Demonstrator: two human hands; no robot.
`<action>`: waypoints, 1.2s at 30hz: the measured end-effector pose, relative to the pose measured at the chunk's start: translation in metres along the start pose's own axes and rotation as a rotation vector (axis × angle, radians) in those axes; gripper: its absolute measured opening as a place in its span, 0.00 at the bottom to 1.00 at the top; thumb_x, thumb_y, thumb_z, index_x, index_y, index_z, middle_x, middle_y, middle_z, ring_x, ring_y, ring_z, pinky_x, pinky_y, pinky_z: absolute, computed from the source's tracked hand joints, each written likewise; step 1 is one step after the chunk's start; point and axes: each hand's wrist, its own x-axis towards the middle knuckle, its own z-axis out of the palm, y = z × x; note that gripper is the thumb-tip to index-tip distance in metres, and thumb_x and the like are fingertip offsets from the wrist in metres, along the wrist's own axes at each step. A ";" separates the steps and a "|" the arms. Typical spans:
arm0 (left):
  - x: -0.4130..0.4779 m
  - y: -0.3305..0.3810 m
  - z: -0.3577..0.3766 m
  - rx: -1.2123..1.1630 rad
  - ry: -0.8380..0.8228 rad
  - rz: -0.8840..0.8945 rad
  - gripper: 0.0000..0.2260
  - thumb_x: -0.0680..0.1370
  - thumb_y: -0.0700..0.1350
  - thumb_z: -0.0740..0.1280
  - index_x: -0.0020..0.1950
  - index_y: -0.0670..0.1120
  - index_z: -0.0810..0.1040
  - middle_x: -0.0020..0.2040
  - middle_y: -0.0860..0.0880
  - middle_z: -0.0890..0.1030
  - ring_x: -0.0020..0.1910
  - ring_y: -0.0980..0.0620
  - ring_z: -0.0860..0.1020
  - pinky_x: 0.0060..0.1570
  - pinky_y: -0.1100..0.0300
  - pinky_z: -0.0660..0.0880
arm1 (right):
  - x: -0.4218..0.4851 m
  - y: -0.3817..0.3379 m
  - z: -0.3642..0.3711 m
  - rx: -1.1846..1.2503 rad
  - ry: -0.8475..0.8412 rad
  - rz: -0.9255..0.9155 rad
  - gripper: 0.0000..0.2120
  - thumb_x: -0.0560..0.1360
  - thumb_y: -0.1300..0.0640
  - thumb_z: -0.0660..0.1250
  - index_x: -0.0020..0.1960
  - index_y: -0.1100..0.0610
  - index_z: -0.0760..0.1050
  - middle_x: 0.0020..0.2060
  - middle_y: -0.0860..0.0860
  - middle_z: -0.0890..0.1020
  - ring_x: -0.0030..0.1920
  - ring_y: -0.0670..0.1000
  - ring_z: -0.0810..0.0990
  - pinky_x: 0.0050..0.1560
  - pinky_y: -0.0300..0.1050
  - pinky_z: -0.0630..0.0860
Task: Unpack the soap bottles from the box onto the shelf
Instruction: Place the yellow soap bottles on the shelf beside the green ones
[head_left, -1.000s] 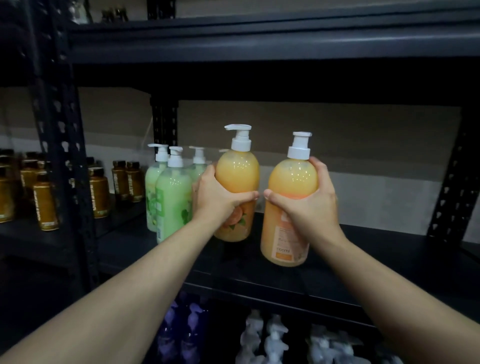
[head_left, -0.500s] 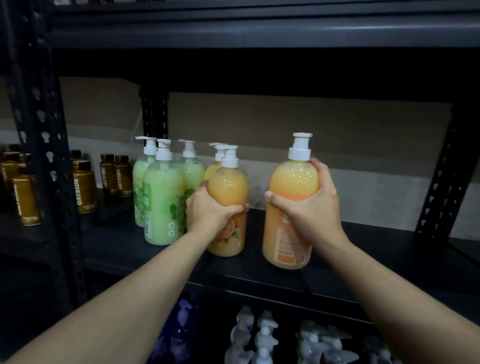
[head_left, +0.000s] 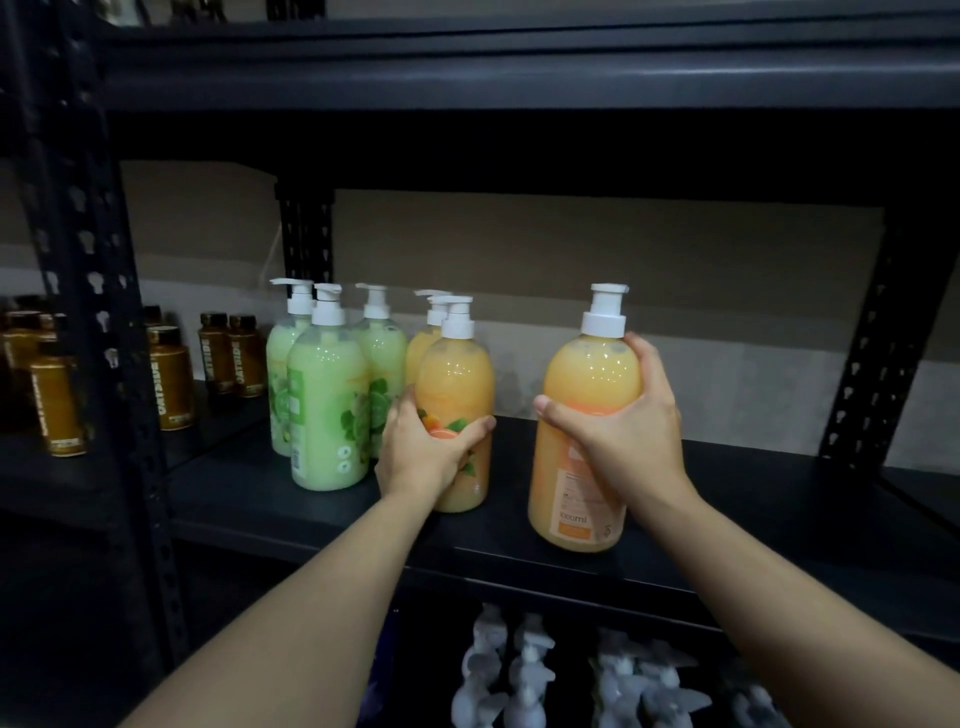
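Left hand (head_left: 426, 452) curls round 1 orange soap bottle (head_left: 457, 384); right hand (head_left: 623, 431) wraps another orange bottle (head_left: 587, 374) just to its right, both upright on the shelf (head_left: 779, 499); 3 green bottles (head_left: 327, 405) stand just left of the left hand

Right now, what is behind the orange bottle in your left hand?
A second orange bottle stands behind the held orange bottle; only its white pump and left shoulder show. Its lower body and base are covered.

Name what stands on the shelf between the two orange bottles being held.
Nothing stands there. The head view shows only bare shelf between the left orange bottle and the right orange bottle.
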 end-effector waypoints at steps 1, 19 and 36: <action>0.000 -0.002 0.001 0.003 0.002 -0.002 0.49 0.59 0.72 0.74 0.74 0.52 0.65 0.69 0.49 0.72 0.66 0.44 0.73 0.60 0.43 0.75 | -0.001 0.000 0.000 -0.003 0.001 0.003 0.48 0.58 0.43 0.82 0.71 0.38 0.60 0.64 0.47 0.72 0.62 0.51 0.74 0.60 0.58 0.77; 0.002 -0.015 0.013 -0.005 0.041 0.032 0.49 0.65 0.71 0.70 0.79 0.51 0.59 0.77 0.51 0.64 0.73 0.47 0.66 0.66 0.48 0.68 | 0.068 0.006 0.056 0.048 0.030 0.038 0.47 0.58 0.47 0.83 0.70 0.39 0.62 0.62 0.47 0.74 0.59 0.51 0.77 0.58 0.56 0.79; 0.003 -0.021 0.018 -0.047 0.054 0.074 0.49 0.64 0.72 0.70 0.79 0.52 0.59 0.77 0.52 0.65 0.73 0.49 0.66 0.66 0.50 0.68 | 0.064 0.057 0.080 0.090 -0.060 0.107 0.45 0.61 0.52 0.82 0.70 0.39 0.63 0.62 0.49 0.73 0.58 0.53 0.77 0.56 0.58 0.80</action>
